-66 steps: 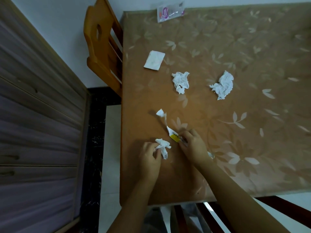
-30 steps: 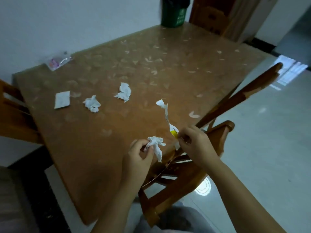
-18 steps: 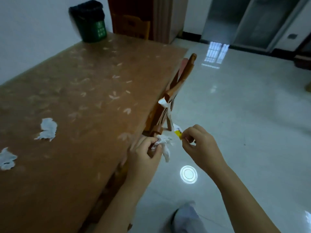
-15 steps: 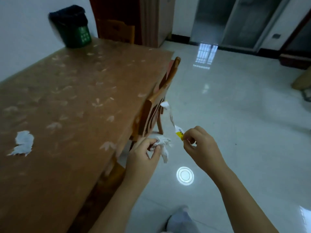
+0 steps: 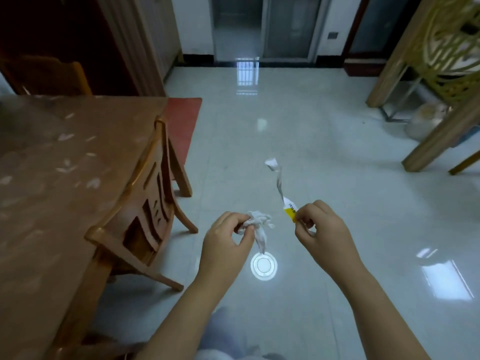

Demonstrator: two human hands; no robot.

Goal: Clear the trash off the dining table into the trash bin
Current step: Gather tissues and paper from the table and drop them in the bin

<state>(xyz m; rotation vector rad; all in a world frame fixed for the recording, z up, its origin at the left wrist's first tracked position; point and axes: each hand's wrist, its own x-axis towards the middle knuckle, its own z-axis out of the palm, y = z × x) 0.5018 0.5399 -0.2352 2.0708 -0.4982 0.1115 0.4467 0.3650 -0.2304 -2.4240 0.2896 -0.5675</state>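
Observation:
My left hand (image 5: 225, 242) pinches a crumpled white tissue (image 5: 258, 227) that dangles over the floor. My right hand (image 5: 320, 232) pinches the yellow end of a long twisted white wrapper strip (image 5: 279, 184), which sticks up and away from me. Both hands hover over the tiled floor, to the right of the dining table (image 5: 44, 178). The trash bin and the other tissues on the table are out of view.
A wooden chair (image 5: 148, 211) stands tucked against the table's right edge, just left of my left hand. A red mat (image 5: 183, 120) lies beyond it. The glossy tiled floor (image 5: 324, 165) stretches ahead to glass doors. A wooden lattice screen (image 5: 446, 74) stands at the far right.
My view has swung right, away from the table and the green bin, toward the open floor. Both hands kept their hold on the tissue and the wrapper and left the tabletop.

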